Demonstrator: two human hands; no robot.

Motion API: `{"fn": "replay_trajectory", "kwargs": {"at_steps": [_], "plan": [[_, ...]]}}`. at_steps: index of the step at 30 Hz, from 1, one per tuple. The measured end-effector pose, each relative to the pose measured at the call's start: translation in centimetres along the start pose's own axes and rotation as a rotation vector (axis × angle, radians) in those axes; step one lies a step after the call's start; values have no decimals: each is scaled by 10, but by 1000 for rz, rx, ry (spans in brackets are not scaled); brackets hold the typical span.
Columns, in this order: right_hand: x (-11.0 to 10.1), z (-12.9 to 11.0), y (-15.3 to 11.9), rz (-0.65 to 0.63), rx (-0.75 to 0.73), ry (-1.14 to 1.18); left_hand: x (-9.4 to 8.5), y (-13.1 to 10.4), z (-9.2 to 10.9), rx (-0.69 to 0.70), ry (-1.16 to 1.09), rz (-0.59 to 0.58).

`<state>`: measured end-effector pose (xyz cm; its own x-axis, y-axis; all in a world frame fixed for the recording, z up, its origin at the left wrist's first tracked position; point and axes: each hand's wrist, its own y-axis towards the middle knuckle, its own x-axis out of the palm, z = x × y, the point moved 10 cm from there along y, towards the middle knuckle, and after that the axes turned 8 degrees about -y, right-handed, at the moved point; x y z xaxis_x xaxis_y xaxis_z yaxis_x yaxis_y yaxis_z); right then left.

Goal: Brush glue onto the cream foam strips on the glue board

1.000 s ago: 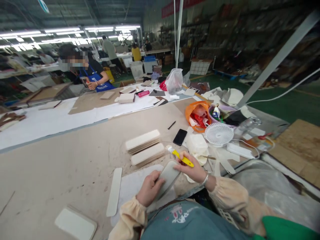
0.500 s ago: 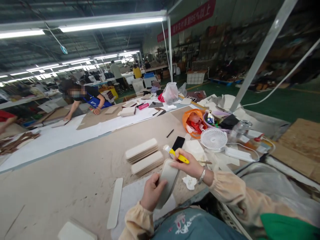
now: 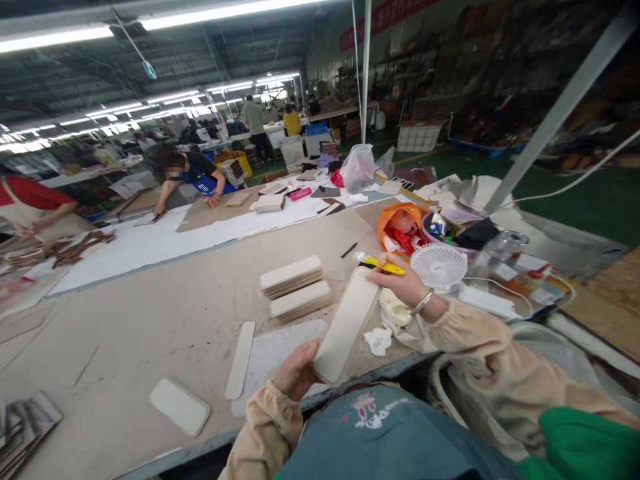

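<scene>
A long pale panel with rounded corners (image 3: 346, 328) is held slanted in front of me. My left hand (image 3: 299, 371) is closed on its lower end, thumb hidden behind or along the edge. At the upper end, my right hand (image 3: 406, 283) pinches the panel and also grips a yellow-handled brush (image 3: 387, 267), whose pale bristles point left. Two stacks of similar panels, a rear one (image 3: 291, 279) and a front one (image 3: 301, 301), lie just beyond. A narrow pale strip (image 3: 240, 360) rests partly on a whitish sheet (image 3: 273, 353), and a shorter rounded piece (image 3: 180, 408) lies left.
Right of my hands stand a white fan (image 3: 439, 265), an orange bag (image 3: 400, 230) and a clear jar (image 3: 505, 250). Crumpled tissue (image 3: 379, 341) lies near the table edge. A dark pen-like stick (image 3: 349, 250) lies beyond the brush. A co-worker (image 3: 200, 180) leans over the far table.
The panel has turned to show its broad face, and my left hand has shifted to its lower end. The brush stays in my right hand. My view has tilted down and turned left.
</scene>
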<state>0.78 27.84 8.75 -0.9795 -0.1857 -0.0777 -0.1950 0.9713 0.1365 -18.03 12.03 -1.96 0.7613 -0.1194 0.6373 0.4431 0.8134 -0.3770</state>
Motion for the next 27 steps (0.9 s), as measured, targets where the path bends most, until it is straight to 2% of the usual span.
{"fn": "replay_trajectory", "kwargs": {"at_steps": [4, 8, 14, 27], "plan": [[-10, 17, -1, 11, 30, -2, -1, -6, -10, 16, 31, 31], [-12, 23, -2, 11, 26, -20, 4, -7, -13, 64, 36, 57], [-16, 23, -3, 12, 1, -67, 11, -8, -16, 90, 65, 80], [-23, 15, -9, -1, -75, -136, 4, -6, -20, 109, 58, 241]]}}
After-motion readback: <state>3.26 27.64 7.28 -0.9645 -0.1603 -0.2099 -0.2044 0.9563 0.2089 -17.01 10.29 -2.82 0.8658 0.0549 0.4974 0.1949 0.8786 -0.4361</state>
